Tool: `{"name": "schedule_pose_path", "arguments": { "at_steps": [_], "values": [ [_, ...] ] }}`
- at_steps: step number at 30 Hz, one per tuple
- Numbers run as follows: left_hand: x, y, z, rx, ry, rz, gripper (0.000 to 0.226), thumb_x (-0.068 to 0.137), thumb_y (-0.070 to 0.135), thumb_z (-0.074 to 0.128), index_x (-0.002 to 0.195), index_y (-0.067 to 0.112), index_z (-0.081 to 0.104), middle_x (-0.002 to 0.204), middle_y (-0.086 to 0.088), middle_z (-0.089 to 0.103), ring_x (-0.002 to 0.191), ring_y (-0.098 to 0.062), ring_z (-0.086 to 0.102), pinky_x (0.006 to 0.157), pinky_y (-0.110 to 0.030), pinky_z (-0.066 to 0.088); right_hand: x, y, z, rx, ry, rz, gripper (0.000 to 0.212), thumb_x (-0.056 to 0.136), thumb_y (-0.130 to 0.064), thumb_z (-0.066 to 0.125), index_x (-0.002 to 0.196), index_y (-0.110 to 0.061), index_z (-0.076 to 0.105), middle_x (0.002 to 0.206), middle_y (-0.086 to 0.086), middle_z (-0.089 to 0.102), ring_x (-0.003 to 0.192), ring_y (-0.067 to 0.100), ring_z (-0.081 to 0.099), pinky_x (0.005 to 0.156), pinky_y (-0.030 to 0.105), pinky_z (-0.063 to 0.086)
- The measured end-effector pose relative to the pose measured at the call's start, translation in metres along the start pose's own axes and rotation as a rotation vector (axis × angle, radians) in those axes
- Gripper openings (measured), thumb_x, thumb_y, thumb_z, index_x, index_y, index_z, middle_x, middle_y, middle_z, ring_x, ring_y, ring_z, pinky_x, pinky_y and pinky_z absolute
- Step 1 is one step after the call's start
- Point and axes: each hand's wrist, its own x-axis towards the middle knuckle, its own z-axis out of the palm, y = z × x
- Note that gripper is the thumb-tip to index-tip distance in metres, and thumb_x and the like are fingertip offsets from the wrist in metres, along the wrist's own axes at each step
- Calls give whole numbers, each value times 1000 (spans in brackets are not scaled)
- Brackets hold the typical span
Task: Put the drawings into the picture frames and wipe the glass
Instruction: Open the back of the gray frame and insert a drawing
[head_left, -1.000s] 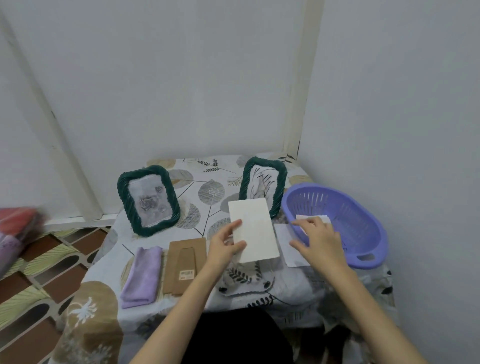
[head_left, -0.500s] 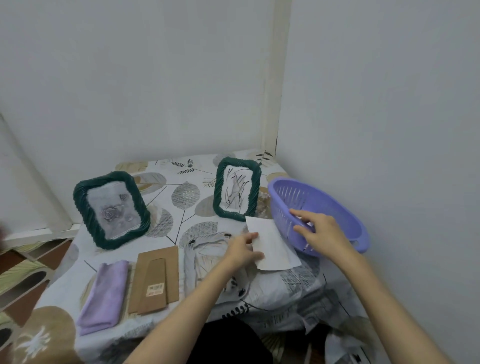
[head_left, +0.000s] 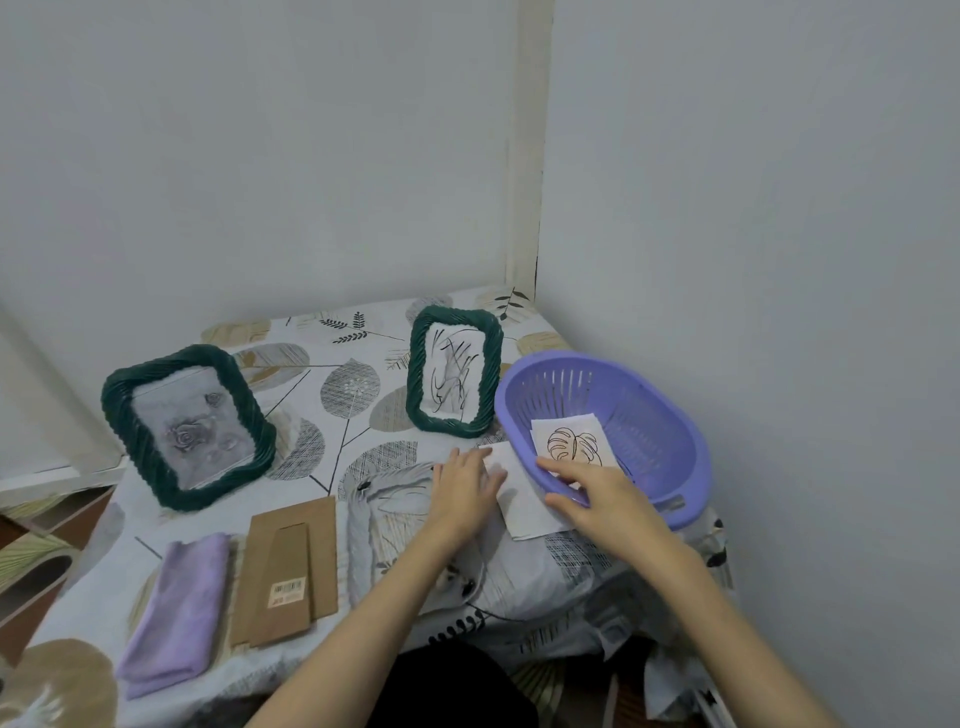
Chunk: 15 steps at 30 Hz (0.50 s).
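Here, at the near left lie a folded lilac cloth (head_left: 176, 613) and a brown backing board (head_left: 291, 569), and behind them stands a green frame (head_left: 187, 426) with a rose picture, while a second green frame (head_left: 454, 369) stands farther right. The left hand (head_left: 462, 493) lies flat with relaxed fingers on a blank white sheet (head_left: 524, 512), holding nothing. The leaf drawing (head_left: 571, 447) lies inside the purple basket (head_left: 670, 452), at the far right of both hands, its long side running near to far; the right hand (head_left: 597, 493) is nearer and touches its near edge with almost straight fingers.
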Motion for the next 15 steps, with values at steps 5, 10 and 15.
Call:
{"name": "schedule_pose_path", "arguments": {
  "at_steps": [5,10,15],
  "values": [
    [-8,23,-10,-307,46,84,52,91,46,46,139,28,37,133,-4,54,125,-18,48,103,-39,39,35,27,-32,46,57,293,46,88,-25,59,130,-10,48,113,13,62,102,26,55,87,30,39],
    [-9,28,-5,-227,-48,97,66,71,68,52,131,41,44,134,4,51,126,-17,42,107,-42,35,60,35,-35,-128,-205,579,39,77,-23,73,94,-9,42,88,8,52,60,18,50,52,28,42],
    [-10,31,-9,-239,-45,81,69,65,68,51,128,40,48,134,6,50,127,-15,41,107,-43,35,73,45,-28,-281,-222,639,33,79,-8,70,64,-8,41,63,3,50,58,14,51,57,27,41]
  ]
}}
